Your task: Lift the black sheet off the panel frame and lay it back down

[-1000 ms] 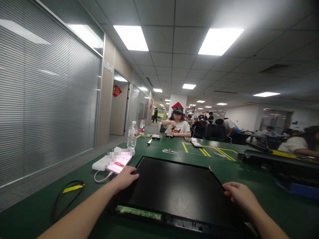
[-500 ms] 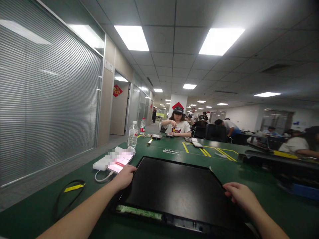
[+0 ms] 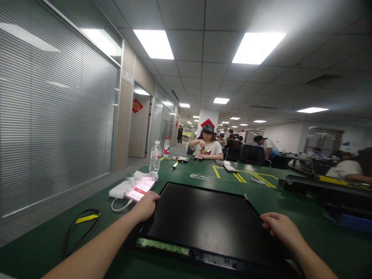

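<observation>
A black flat screen panel (image 3: 203, 221) in a thin dark frame lies face up in front of me on the green table (image 3: 110, 248). Along its near edge a green circuit board (image 3: 162, 246) is exposed. My left hand (image 3: 147, 205) grips the panel's left edge, its fingers curled over the rim. At the right edge, my right hand (image 3: 277, 224) pinches the frame between thumb and fingers. The undersides of both grips are hidden.
Left of the panel are a phone (image 3: 141, 189) on a white power bank with a cable, and a black strap (image 3: 69, 232) with yellow tape. A water bottle (image 3: 155, 157) stands behind. Black parts (image 3: 325, 193) lie at right. A person (image 3: 207, 145) sits across the table.
Both hands and the panel stay in nearly the same place. In the background, a person in a cap at the right has raised their head.
</observation>
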Available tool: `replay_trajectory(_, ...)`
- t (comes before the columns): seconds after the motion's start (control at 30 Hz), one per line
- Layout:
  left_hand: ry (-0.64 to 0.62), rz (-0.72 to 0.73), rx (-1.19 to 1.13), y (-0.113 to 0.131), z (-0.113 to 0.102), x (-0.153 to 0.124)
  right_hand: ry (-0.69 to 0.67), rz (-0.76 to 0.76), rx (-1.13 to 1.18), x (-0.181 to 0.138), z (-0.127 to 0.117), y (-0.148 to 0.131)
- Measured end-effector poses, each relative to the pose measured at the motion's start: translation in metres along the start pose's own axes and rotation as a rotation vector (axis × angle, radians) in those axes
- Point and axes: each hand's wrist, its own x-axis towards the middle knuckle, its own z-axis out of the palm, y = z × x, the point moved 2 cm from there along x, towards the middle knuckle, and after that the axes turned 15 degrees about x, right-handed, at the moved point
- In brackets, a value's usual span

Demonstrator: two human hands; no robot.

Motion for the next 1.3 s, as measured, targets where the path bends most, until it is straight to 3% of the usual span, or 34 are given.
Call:
replay_trajectory(0.27, -0.015, -0.069, 0.034, 0.002, -0.001, -0.002, -0.004, 0.025, -0.005, -0.003, 0.001, -0.002)
replay_trajectory(1.07, 0.063, -0.061, 0.171, 0.016, -0.009, -0.014, -0.009, -0.012, -0.033, -0.008, -0.002, -0.008)
replay_trajectory(1.3, 0.023, -0.081, 0.193, 0.015, -0.009, -0.013, -0.005, 0.007, -0.04, -0.01, 0.001, -0.009)
